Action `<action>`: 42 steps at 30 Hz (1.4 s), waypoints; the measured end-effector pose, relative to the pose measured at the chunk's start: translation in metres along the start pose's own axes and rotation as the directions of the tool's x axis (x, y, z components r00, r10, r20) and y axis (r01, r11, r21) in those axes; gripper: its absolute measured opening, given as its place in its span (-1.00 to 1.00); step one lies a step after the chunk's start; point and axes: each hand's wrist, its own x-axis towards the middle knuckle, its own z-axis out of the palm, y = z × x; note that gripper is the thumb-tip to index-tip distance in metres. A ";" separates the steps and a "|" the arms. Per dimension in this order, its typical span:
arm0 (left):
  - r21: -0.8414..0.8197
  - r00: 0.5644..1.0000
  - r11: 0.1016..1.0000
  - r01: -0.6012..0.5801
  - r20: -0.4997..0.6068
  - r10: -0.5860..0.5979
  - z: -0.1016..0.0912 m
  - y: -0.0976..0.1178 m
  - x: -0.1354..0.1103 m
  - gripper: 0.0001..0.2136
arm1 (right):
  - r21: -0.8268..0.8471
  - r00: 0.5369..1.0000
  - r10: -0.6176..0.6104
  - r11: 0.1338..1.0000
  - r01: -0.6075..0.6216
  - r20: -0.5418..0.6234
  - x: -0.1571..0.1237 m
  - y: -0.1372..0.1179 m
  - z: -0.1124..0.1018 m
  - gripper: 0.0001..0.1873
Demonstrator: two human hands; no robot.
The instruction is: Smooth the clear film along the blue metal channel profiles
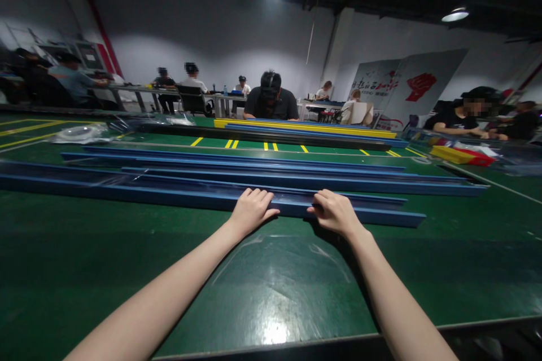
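A long blue channel strip (203,198), open along its top, lies crosswise on the green table (271,282). My left hand (254,211) grips its near wall, fingers bent over the edge and thumb on the front face. To the right along this strip, my right hand (332,210) is curled over the same wall; its fingertips are partly hidden. Just behind lie more blue channel strips (322,180), roughly parallel to the first. A clear plastic sheet (279,259) seems to rest on the table between my forearms.
Yellow strip (305,127) and black strip (271,136) lie farther back, in front of a seated person (271,96). A clear plastic roll (80,133) sits at the far left. Yellow bin (451,155) and another person (466,113) are at the right.
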 end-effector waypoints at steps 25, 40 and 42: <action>0.009 0.999 0.999 0.034 0.024 -0.034 0.001 0.000 0.000 -0.66 | 0.083 0.997 0.050 0.996 -0.046 -0.051 0.007 -0.020 0.013 -0.70; 0.000 1.000 1.000 0.008 -0.009 -0.008 -0.003 0.001 0.001 -0.63 | -0.086 1.000 0.004 0.996 -0.005 -0.023 0.006 -0.008 0.005 -0.73; -0.002 1.000 1.000 -0.013 -0.013 0.013 -0.002 0.001 0.001 -0.63 | -0.090 0.999 0.026 0.996 -0.028 -0.025 0.001 -0.002 0.003 -0.72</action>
